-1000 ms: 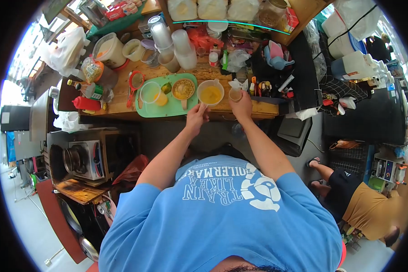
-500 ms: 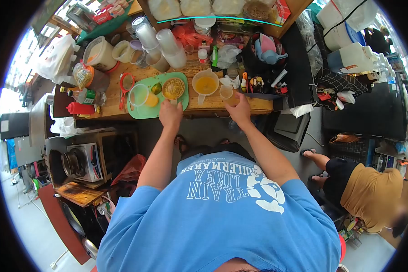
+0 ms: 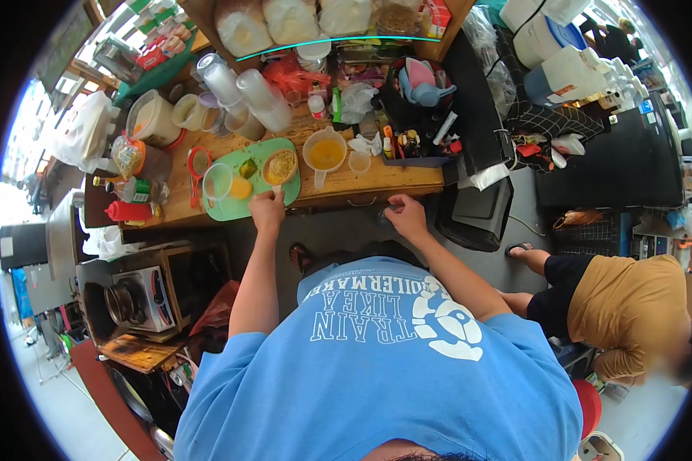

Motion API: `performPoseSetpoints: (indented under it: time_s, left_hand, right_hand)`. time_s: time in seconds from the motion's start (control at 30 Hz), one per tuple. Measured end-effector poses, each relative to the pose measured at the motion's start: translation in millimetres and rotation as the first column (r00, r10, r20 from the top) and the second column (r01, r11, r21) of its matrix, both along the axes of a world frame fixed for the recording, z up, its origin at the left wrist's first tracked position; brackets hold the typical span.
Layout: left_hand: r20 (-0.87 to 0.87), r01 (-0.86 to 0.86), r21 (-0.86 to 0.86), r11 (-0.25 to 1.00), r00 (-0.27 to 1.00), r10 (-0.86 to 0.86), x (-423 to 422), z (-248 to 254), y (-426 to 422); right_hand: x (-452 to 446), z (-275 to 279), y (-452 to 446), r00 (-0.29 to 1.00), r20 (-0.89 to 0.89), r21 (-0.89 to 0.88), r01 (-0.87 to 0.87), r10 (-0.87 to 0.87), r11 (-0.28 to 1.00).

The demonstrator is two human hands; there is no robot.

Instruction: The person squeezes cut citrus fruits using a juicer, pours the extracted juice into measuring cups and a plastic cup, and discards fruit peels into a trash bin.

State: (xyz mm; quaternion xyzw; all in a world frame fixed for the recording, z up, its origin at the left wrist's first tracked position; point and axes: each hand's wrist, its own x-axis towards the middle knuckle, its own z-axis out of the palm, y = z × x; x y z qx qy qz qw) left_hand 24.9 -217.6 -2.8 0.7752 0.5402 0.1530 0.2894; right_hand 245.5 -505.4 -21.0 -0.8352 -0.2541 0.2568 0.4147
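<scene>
My left hand (image 3: 267, 212) is closed at the pale handle of a round strainer (image 3: 281, 165) with brown, grainy contents, at the right end of a green tray (image 3: 237, 210). A green fruit (image 3: 248, 168), a clear cup (image 3: 218, 181) and something yellow (image 3: 241, 188) share the tray. Right of it stands a handled measuring cup (image 3: 326, 154) of yellow liquid, beside a small clear cup (image 3: 360, 162). My right hand (image 3: 407, 216) hangs in front of the table edge, fingers slightly bent and apart, with nothing visible in it.
Stacked plastic cups (image 3: 263, 100), tubs (image 3: 152, 117) and bottles (image 3: 128, 211) line the wooden table (image 3: 377, 183). A dark organizer (image 3: 419, 157) holds small items at its right. A stove (image 3: 141, 296) is at left. Another person (image 3: 627, 303) is bent over at right.
The left hand has let go of the measuring cup and moved to the strainer's handle. The right hand has released the small cup and drawn back off the table. The view has shifted.
</scene>
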Motion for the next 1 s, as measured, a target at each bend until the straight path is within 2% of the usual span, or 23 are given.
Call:
performPoseSetpoints:
  time_s: [0.2,0.3,0.37,0.5,0.57,0.7,0.8,0.87,0.93,1.0]
  left_hand:
    - [0.087,0.041,0.117,0.992,0.995,-0.052,22.2,45.8,-22.6]
    - [0.144,0.104,0.123,0.987,0.982,-0.121,45.9,47.7,-33.4]
    - [0.037,0.204,0.185,0.961,0.976,-0.214,62.3,48.9,-43.0]
    - [-0.002,0.248,0.233,0.940,0.967,-0.255,75.3,13.4,-47.3]
    - [-0.100,0.304,0.278,0.911,0.953,-0.288,76.8,13.2,-52.8]
    - [-0.160,0.319,0.271,0.908,0.945,-0.285,80.2,11.5,-54.6]
    - [-0.225,0.354,0.269,0.896,0.928,-0.299,79.7,16.7,-54.2]
    - [-0.161,0.343,0.236,0.909,0.936,-0.312,73.8,34.3,-56.4]
    - [-0.170,0.344,0.262,0.901,0.936,-0.308,58.6,53.2,-55.3]
    - [-0.176,0.361,0.288,0.887,0.931,-0.321,37.0,76.2,-48.5]
  right_hand:
    - [3.7,-4.7,-23.3,0.995,-0.080,-0.024,0.055,-0.057,0.998]
    - [1.6,-9.5,-29.7,0.999,-0.018,-0.006,0.047,-0.048,0.999]
    - [0.5,-8.6,-29.6,0.998,-0.039,-0.033,0.037,-0.039,0.999]
    - [-5.8,-6.7,-31.8,1.000,-0.025,-0.074,0.014,-0.016,0.997]
    - [-8.5,-4.7,-33.8,1.000,-0.026,-0.083,0.005,-0.007,0.997]
    - [-17.7,-8.4,-35.9,0.999,-0.052,-0.153,-0.023,0.015,0.988]
    - [-26.0,-15.2,-30.7,0.997,-0.048,-0.162,-0.064,0.057,0.985]
    - [-31.1,-14.7,-20.8,0.991,-0.064,-0.177,-0.130,0.120,0.976]
    - [-40.2,-12.7,-5.9,0.981,-0.076,-0.194,-0.188,0.176,0.963]
    - [-50.2,-5.6,10.9,0.952,-0.177,-0.215,-0.286,0.251,0.934]
